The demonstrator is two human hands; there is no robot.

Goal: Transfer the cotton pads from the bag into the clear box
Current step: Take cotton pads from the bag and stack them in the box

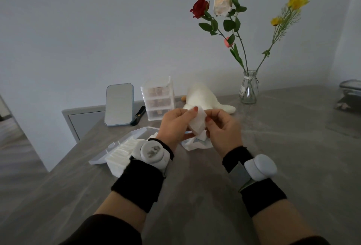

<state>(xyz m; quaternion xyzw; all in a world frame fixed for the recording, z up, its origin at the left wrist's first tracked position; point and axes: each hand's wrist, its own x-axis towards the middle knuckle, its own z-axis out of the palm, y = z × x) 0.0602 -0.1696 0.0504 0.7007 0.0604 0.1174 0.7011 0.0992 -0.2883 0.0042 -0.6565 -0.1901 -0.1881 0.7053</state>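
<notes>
Small stack of white square cotton pads (197, 123) above crumpled bag (195, 144). Left hand (175, 124) and right hand (222, 127) both pinch it, fingers curled; clear box (125, 137) near-left.

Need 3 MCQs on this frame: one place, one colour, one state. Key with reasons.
1. Where does the box lie relative to the bag?
A) to its left
B) to its right
C) on top of it

2. What colour is the rose next to the white rose in the vase?
A) blue
B) red
C) purple

3. What state is the box in?
A) shut and empty
B) open, with pads in it
C) turned upside down

Key:
1 A: the box sits on the table to the left of the crumpled bag.
2 B: the red rose stands just left of the white one.
3 B: rows of pads show uncovered inside it.
</notes>
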